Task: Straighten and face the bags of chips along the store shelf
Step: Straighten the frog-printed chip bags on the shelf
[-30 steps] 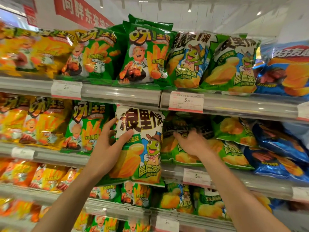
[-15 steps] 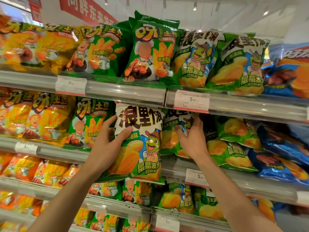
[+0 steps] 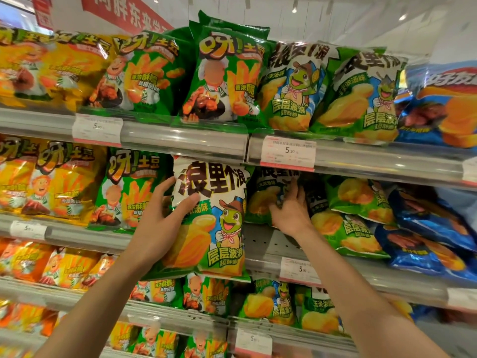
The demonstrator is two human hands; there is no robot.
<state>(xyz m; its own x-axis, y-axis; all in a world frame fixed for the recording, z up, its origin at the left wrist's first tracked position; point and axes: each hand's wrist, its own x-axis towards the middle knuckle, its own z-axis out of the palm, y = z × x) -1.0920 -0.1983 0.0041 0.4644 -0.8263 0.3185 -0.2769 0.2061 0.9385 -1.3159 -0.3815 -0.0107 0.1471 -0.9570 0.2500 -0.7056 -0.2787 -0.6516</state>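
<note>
My left hand grips a green and white chip bag with a frog cartoon, holding it upright in front of the middle shelf. My right hand reaches under the upper shelf rail and presses on a second green frog bag that stands further back on the middle shelf. More frog bags lie slumped and tilted to the right of that hand.
The middle shelf board shows bare metal below my right hand. Green and yellow fry bags stand upright to the left. Blue bags lie slumped at the right. Price tags hang on the shelf rails above and below.
My right hand has lifted the back frog bag from lying flat towards upright and pushed deeper onto the shelf. My left hand still holds the front bag, slightly raised.
</note>
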